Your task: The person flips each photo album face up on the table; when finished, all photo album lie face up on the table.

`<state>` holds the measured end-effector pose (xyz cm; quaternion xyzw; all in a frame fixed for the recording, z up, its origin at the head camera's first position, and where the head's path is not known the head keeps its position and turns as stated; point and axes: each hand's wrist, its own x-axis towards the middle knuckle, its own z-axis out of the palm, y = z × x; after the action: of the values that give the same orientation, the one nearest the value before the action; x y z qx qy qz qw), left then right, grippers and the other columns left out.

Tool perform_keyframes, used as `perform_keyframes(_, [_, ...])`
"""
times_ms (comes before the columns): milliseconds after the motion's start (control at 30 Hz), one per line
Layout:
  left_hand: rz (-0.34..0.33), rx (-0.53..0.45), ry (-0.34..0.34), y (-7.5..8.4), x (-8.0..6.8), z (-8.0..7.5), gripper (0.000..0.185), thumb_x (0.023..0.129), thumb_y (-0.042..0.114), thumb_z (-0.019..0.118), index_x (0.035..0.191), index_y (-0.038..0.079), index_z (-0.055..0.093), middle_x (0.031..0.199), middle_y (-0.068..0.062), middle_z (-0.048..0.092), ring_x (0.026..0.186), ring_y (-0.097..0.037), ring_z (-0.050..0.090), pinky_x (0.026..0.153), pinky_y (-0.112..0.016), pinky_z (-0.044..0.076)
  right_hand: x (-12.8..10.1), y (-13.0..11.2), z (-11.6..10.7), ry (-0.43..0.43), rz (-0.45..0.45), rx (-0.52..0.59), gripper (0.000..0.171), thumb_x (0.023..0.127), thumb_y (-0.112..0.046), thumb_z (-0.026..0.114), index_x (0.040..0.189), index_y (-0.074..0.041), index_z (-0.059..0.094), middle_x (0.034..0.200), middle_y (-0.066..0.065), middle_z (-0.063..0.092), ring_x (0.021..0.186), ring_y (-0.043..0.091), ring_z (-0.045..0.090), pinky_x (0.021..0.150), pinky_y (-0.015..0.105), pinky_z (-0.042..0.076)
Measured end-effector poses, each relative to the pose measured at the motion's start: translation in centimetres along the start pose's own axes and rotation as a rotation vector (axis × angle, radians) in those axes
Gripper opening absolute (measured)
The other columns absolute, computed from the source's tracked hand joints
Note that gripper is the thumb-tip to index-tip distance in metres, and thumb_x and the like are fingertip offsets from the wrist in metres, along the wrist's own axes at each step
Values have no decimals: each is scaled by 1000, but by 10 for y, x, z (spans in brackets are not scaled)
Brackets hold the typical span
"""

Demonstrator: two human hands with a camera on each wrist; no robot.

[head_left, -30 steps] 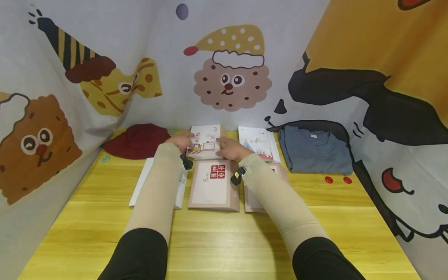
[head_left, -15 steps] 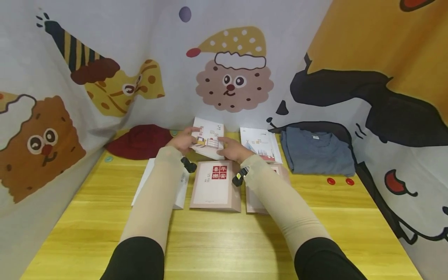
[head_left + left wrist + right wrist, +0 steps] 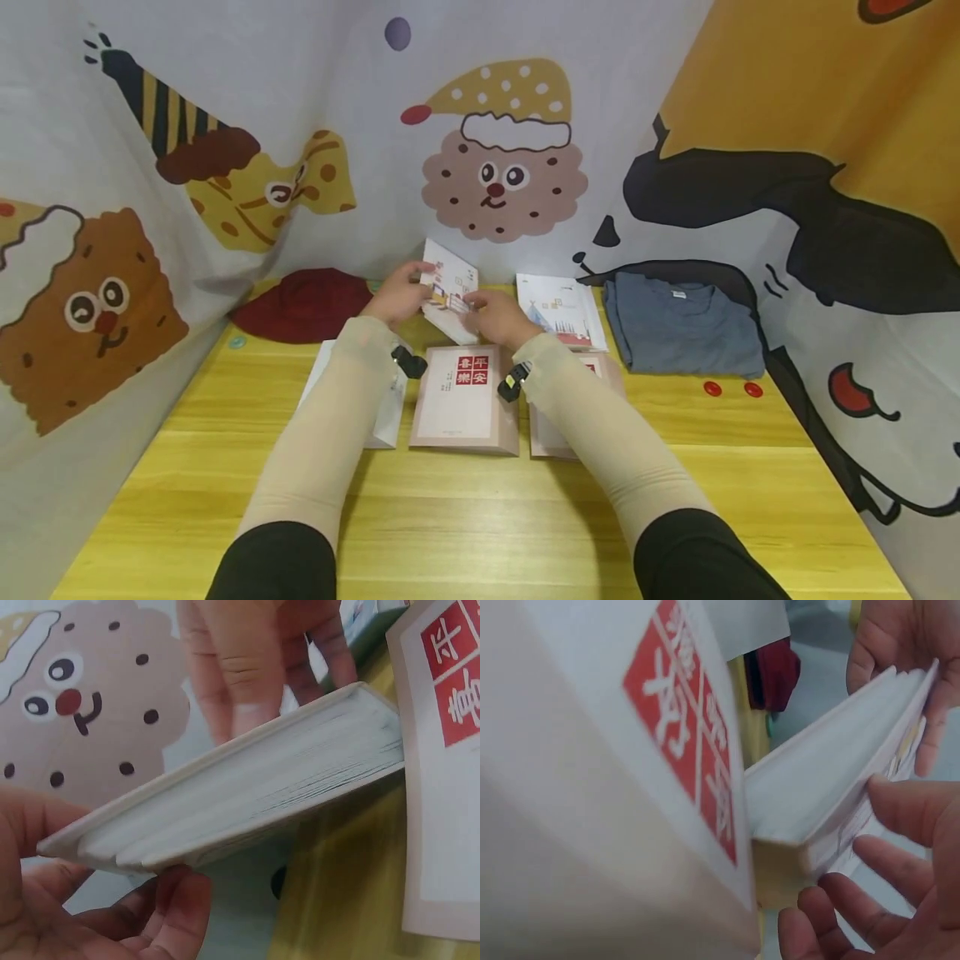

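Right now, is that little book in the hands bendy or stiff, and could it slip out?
The book is probably fairly stiff: in the left wrist view its thick page block stays straight though tilted. It may flop open, since the right wrist view shows pages fanning by the right hand. With the left hand gripping the other side, slipping seems unlikely.

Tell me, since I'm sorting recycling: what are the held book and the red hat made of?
Book: paper pages in a matte card cover; stacked page edges show in the left wrist view. Hat: apparently soft, dull cloth, slumped on the table.
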<state>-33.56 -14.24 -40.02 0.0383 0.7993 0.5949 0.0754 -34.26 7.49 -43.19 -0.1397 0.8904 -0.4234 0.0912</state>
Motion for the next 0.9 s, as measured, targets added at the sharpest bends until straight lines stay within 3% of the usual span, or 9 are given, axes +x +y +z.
perform_keyframes(233, [35, -86, -18, 7, -1, 7, 62, 107, 15, 54, 166, 19, 34, 149, -23, 53, 120, -32, 61, 106, -49, 53, -3, -6, 1, 23, -79, 169, 67, 104, -37, 68, 162, -17, 43, 153, 19, 56, 133, 36, 60, 110, 48, 52])
perform_keyframes(367, [43, -123, -25, 7, -1, 9, 61, 113, 23, 44, 169, 21, 21, 154, -23, 51, 127, -40, 61, 116, -59, 44, -3, -11, 0, 39, -140, 236, 84, 98, -32, 77, 168, -24, 30, 155, 22, 51, 132, 40, 59, 107, 49, 54])
perform_keyframes(567, [13, -191, -109, 2, 2, 11, 57, 115, 25, 33, 170, 19, 19, 155, -24, 52, 135, -46, 54, 120, -64, 37, -5, -18, -2, 68, -147, 124, 106, 87, -26, 86, 170, -32, 20, 155, 21, 48, 132, 36, 59, 107, 47, 54])
perform_keyframes(700, [-25, -161, -199, -4, 6, 12, 58, 115, 26, 33, 170, 16, 18, 157, -26, 49, 141, -46, 49, 121, -64, 34, -10, -23, -2, 128, -158, 11, 97, 89, -19, 78, 169, -30, 23, 157, 18, 49, 131, 34, 60, 102, 47, 57])
perform_keyframes(800, [-108, -60, -268, -8, 10, 14, 61, 113, 25, 36, 170, 14, 17, 160, -27, 44, 146, -46, 45, 123, -62, 33, -14, -24, -1, 197, -147, -50, 85, 93, -16, 72, 167, -25, 31, 162, 13, 48, 121, 36, 65, 105, 49, 54])
perform_keyframes(900, [-193, 17, -311, -10, 12, 15, 63, 112, 22, 38, 170, 11, 15, 162, -29, 38, 150, -47, 39, 124, -61, 31, -15, -20, 0, 260, -100, -83, 73, 95, -14, 68, 163, -21, 41, 162, 11, 49, 125, 36, 64, 115, 50, 47])
